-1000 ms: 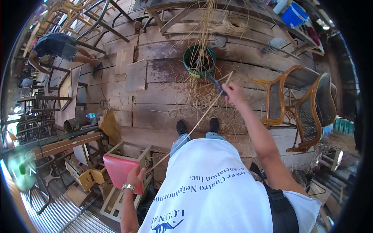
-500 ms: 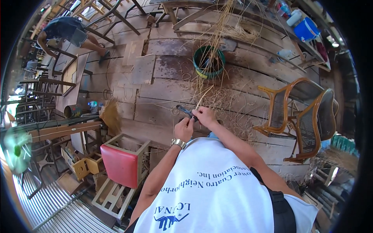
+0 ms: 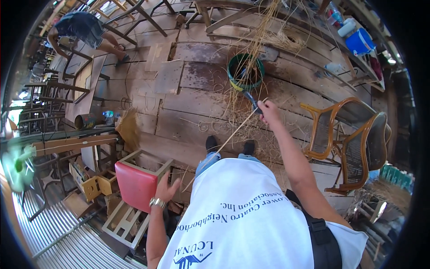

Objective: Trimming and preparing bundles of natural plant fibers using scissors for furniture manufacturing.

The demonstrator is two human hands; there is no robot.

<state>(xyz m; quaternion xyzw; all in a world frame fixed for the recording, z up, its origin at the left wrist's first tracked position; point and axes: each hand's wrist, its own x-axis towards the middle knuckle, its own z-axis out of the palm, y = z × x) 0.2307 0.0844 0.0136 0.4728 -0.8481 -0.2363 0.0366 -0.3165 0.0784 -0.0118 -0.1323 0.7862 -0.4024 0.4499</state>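
Bucket [image 3: 245, 71] ahead; stool [image 3: 136, 184] left, wicker chairs [image 3: 354, 143] right.

The weathered grey plank floor [image 3: 179, 103] carries a round green plastic bucket [image 3: 245, 71] just beyond the right hand's fingers [image 3: 264, 107]. Loose straw-coloured cane strands [image 3: 233, 112] lie scattered beneath them.

Bright daylight, soft shadows, heavy fisheye bending, black vignette, blurred left rim.

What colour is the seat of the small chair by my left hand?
Red. The seat of the chair, just beside the left hand, shows plainly in the head view.
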